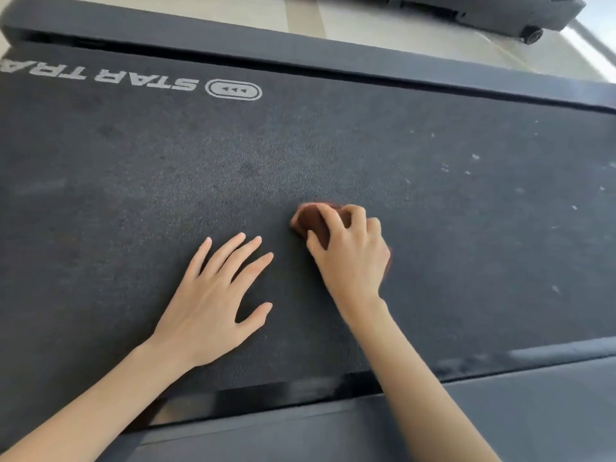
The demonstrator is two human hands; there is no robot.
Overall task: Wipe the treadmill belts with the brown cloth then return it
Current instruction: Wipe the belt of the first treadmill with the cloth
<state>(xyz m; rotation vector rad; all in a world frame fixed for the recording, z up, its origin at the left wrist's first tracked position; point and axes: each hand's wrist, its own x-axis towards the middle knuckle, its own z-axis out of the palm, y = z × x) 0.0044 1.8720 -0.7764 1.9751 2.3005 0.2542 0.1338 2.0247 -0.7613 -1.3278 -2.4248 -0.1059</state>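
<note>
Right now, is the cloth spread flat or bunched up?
Bunched up. The right hand grips the cloth as a small wad on the belt; only a rounded brown lump shows past the fingers.

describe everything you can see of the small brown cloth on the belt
The brown cloth is a small, soft-looking reddish-brown fabric wad, bunched up and mostly hidden under the right hand, whose curled fingers and thumb grip it. It lies on the dark grey textured treadmill belt, near its middle. Its visible edges are blurred.

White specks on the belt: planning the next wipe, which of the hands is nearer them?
Right. The right hand, gripping the brown cloth, is left of the white specks; the left hand rests farther left.
</note>
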